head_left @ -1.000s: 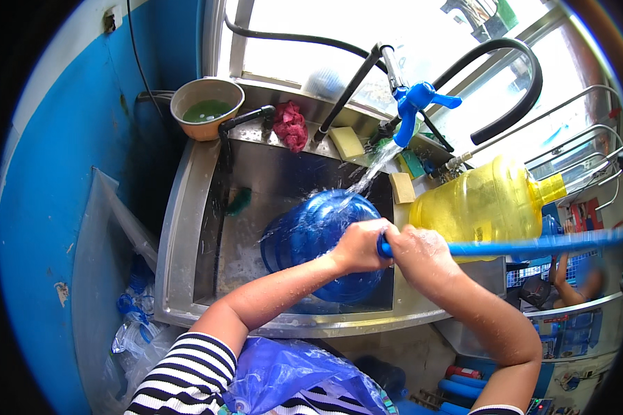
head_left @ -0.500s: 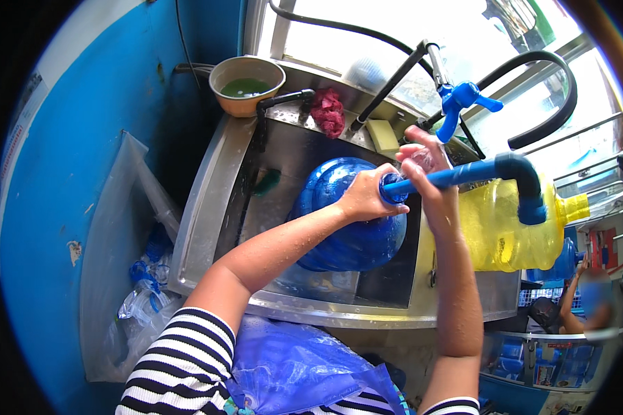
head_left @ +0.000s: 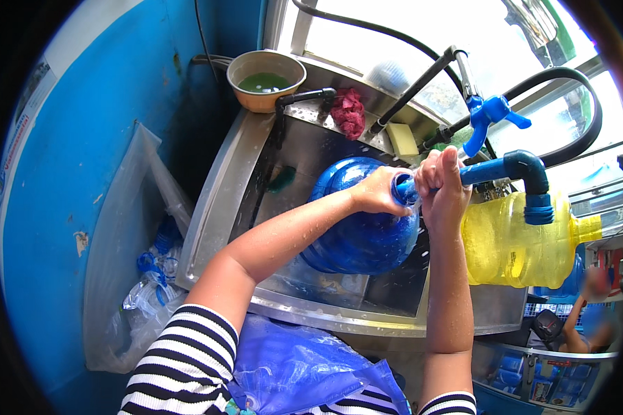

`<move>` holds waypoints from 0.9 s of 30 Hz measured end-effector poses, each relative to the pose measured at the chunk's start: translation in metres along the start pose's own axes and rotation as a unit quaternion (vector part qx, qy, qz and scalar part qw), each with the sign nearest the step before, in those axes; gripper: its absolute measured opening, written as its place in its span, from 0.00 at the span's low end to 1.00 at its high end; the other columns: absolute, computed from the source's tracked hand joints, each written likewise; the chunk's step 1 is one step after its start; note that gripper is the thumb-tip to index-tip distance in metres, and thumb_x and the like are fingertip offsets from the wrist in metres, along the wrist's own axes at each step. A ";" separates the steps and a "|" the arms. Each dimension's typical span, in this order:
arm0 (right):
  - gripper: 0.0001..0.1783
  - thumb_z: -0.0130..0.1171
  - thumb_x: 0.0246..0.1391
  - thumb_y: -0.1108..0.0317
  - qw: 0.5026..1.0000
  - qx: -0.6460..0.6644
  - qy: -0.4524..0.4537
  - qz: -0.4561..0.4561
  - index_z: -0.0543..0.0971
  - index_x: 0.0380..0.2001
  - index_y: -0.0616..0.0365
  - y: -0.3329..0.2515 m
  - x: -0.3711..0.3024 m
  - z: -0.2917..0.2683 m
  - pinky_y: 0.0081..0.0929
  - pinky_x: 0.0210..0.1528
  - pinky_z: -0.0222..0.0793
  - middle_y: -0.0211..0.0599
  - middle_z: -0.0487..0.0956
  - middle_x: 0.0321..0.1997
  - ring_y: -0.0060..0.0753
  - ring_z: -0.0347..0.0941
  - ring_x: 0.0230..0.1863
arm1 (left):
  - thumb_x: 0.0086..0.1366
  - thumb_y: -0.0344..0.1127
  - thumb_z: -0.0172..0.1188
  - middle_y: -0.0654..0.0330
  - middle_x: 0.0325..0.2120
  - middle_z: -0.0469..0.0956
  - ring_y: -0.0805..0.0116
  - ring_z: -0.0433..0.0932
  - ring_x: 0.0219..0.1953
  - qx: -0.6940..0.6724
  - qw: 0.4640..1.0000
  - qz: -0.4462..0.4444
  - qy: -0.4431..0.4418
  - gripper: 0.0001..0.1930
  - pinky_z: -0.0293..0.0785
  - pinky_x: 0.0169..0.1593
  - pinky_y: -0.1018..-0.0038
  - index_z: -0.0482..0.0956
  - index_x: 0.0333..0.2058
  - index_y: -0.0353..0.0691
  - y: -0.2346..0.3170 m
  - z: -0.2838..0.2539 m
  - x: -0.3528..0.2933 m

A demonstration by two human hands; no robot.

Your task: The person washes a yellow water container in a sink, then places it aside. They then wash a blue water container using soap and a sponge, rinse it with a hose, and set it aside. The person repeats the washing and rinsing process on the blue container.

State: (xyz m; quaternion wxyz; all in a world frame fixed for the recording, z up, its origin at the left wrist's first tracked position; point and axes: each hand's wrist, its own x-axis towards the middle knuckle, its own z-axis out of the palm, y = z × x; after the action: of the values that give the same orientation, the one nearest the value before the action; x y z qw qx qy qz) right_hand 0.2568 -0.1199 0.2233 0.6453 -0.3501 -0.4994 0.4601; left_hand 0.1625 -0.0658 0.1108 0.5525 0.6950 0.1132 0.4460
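A large, round-bodied bottle of translucent blue plastic (head_left: 356, 242) is seen in the shiny steel sink (head_left: 221, 194), its neck turned to the right. The work appears to be partway along: one end of a long, straight blue plastic pipe with an elbow (head_left: 490, 171) has been put into the bottle's mouth; how much is left cannot be told. The bottle's neck is gripped by the left hand (head_left: 384, 190), partly closed around it; the pipe is held by the tightly curled right hand (head_left: 441, 183).
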 end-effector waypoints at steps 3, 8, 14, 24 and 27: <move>0.25 0.56 0.62 0.56 0.995 0.038 -0.039 0.087 0.64 0.14 0.52 -0.009 0.010 -0.001 0.20 0.17 0.50 0.23 0.59 0.12 0.19 0.55 0.12 | 0.40 0.37 0.73 0.60 0.31 0.81 0.71 0.78 0.35 -0.066 0.995 -0.035 -0.068 0.22 0.73 0.45 0.72 0.79 0.35 0.38 -0.001 -0.008 0.003; 0.22 0.59 0.58 0.55 0.926 -0.295 -0.178 0.152 0.70 0.15 0.56 -0.024 0.020 0.004 0.19 0.21 0.58 0.28 0.68 0.15 0.19 0.63 0.16 | 0.42 0.38 0.73 0.60 0.34 0.81 0.69 0.79 0.40 -0.024 0.988 -0.068 -0.137 0.24 0.72 0.51 0.70 0.79 0.39 0.38 -0.004 0.001 -0.001; 0.24 0.60 0.57 0.53 0.960 -0.044 -0.259 0.100 0.66 0.15 0.55 0.003 0.029 -0.022 0.17 0.16 0.51 0.25 0.64 0.16 0.15 0.56 0.14 | 0.42 0.39 0.74 0.61 0.36 0.82 0.70 0.78 0.42 -0.028 0.979 -0.096 -0.180 0.26 0.72 0.52 0.70 0.78 0.41 0.39 0.001 -0.001 0.013; 0.28 0.56 0.60 0.52 0.946 0.009 -0.286 0.153 0.61 0.12 0.51 -0.018 0.007 -0.031 0.20 0.17 0.48 0.26 0.58 0.10 0.19 0.53 0.12 | 0.42 0.36 0.73 0.61 0.31 0.82 0.68 0.80 0.35 -0.063 0.970 -0.031 -0.233 0.19 0.75 0.45 0.70 0.80 0.34 0.38 -0.007 0.016 0.007; 0.30 0.52 0.63 0.50 0.973 -0.033 -0.157 0.167 0.57 0.10 0.49 -0.009 0.001 -0.017 0.22 0.17 0.48 0.24 0.57 0.11 0.21 0.51 0.12 | 0.39 0.38 0.72 0.57 0.30 0.81 0.66 0.80 0.35 -0.045 0.976 -0.047 -0.209 0.21 0.75 0.43 0.69 0.79 0.34 0.38 -0.003 0.018 0.006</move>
State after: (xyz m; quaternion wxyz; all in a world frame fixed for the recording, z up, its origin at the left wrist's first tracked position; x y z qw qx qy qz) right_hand 0.2756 -0.1214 0.2276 0.4607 -0.3733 -0.5437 0.5940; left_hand 0.1806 -0.0732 0.1108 0.6147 0.7414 0.0080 0.2692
